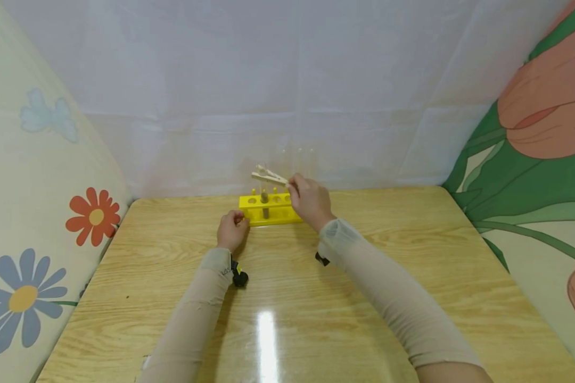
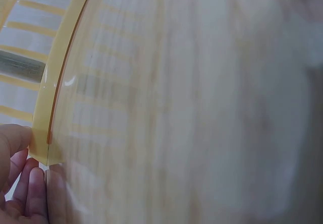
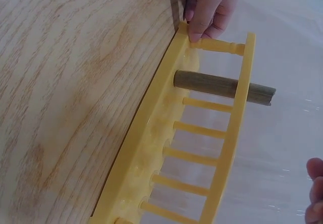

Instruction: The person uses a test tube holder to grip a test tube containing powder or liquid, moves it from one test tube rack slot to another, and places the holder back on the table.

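A yellow test tube rack (image 1: 274, 219) stands at the back of the table. In it, left of its middle, is a clear test tube holding a greenish-brown filling (image 3: 207, 84). My left hand (image 1: 232, 231) pinches the base of the rack at its left end, thumb on top in the left wrist view. My right hand (image 1: 311, 201) grips the handle of a wooden test tube clamp (image 1: 273, 178) above the rack. The clamp's far end is at the upper part of the filled tube; whether it grips the glass is hard to tell. Only the right fingertips (image 3: 315, 193) show in the right wrist view.
Several clear test tubes (image 1: 300, 159) stand upside down behind the right hand, at the rack's back. The wooden table (image 1: 364, 319) ends at a white cloth (image 1: 211, 149) close behind the rack. Flowered cloths (image 1: 29, 213) hang at both sides.
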The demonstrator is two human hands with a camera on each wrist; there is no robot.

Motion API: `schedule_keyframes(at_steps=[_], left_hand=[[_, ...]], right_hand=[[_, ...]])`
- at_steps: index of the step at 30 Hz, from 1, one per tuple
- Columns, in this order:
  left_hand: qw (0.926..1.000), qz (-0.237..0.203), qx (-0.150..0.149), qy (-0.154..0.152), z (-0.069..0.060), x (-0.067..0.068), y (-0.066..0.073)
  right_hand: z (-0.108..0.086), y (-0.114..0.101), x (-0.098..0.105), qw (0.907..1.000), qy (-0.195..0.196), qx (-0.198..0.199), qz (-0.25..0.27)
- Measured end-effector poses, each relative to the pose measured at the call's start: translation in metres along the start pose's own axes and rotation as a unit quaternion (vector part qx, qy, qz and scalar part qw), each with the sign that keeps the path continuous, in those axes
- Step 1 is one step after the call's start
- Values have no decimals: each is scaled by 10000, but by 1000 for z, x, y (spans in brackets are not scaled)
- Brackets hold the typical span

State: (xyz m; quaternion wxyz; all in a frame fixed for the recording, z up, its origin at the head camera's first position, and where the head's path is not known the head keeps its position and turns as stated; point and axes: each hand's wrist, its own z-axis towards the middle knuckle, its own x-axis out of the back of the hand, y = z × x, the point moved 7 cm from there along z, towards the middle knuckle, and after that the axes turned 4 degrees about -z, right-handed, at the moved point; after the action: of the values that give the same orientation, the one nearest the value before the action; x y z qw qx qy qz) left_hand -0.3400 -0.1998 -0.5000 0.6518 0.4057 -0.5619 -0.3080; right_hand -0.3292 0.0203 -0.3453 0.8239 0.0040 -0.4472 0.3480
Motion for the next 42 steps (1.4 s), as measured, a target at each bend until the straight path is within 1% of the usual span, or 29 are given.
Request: schedule_keyframes(at_steps=[4,11,21,26,31,37,42], left_hand=[[10000,-29,-21,-4,1,0,0],[10000,-19,-14,-37,0,0,-1],[9998,-97,127,-102,0,0,0],[9997,-69,212,-105,-2,0,-2],[9999,0,144,-84,-4,0,0],[9999,-39,142,-77,-3,0,1],[9998,-71,147,-87,-3,0,1]], right_hand=[[2,-1,2,10000,57,6,-13],[4,-1,4,10000,34,-17,12],[5,-2,9,9999,158,47,-11],[4,-2,10,9999,162,56,23],[6,-2,10,9998,154,24,80],[8,-4,13,9999,99,-12,43],[12,-5,17,9998,185,55,84]])
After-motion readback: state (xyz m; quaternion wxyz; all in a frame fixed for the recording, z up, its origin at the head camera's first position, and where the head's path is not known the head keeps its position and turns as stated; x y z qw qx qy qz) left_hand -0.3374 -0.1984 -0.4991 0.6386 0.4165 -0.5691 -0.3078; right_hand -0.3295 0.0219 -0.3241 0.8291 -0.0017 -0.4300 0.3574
